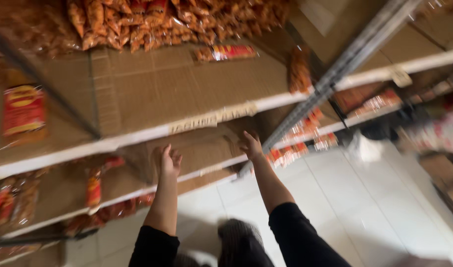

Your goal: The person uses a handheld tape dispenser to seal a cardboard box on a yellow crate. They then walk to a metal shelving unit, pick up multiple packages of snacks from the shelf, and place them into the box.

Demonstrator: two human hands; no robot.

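- Your left hand (168, 160) and right hand (251, 145) reach up with loose, spread fingers, holding nothing.
- Both hover near the lower cardboard-lined shelf (206, 148), brown, flat and matte.
- On the upper shelf (152, 94) lie glossy orange snack bags (137, 22), piled and crinkled.
- The floor (345, 198) is pale, smooth tile.

Bare cardboard-lined shelf (196, 148), blurred.

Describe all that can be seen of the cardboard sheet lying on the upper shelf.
The cardboard sheet is brown and flat, with a strip of tape down its left part. It lines the white-edged shelf as a cover. Orange snack packets are heaped at its back; one red packet lies alone. No hand touches it.
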